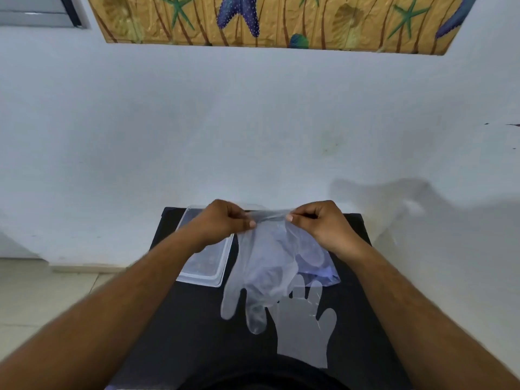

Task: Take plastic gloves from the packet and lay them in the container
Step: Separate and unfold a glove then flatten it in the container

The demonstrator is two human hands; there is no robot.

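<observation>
A flat glove (305,330) is seen near the black tabletop's (197,327) front edge. Above mid-table, a second glove (261,266) is pinched by the left hand (225,220) and right hand (323,222); beyond, the container (222,263) sits at the far-left corner, the packet (323,268) beside it.

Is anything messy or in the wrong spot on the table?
Yes. One clear glove lies flat on the black table, outside the container, where gloves should go. Both hands, left and right, pinch another glove by its cuff, dangling beside the container.
</observation>
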